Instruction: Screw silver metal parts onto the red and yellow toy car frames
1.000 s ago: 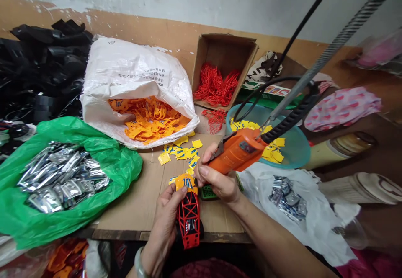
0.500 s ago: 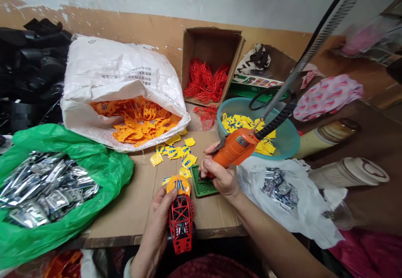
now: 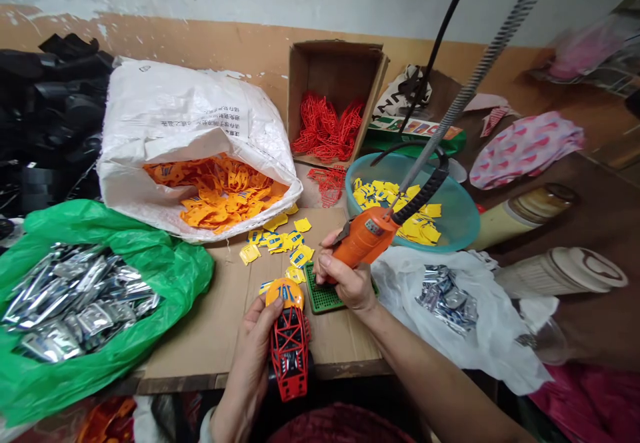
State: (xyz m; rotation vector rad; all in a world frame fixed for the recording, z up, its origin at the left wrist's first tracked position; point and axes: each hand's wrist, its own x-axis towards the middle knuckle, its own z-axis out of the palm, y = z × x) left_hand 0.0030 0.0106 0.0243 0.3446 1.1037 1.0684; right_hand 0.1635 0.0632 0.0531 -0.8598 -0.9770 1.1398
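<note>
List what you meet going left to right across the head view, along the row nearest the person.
Green plastic bag of foil packets, left hand, red lattice model car frame, right hand gripping orange handheld tool, white plastic bag of foil packets.

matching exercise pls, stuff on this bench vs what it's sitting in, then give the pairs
Things:
1. orange pieces
2. red lattice frames
3. silver packets
4. yellow pieces

Containers:
A. teal basin
B. green plastic bag
C. white sack
D. cardboard box

Pairs: 1-C, 2-D, 3-B, 4-A
</note>
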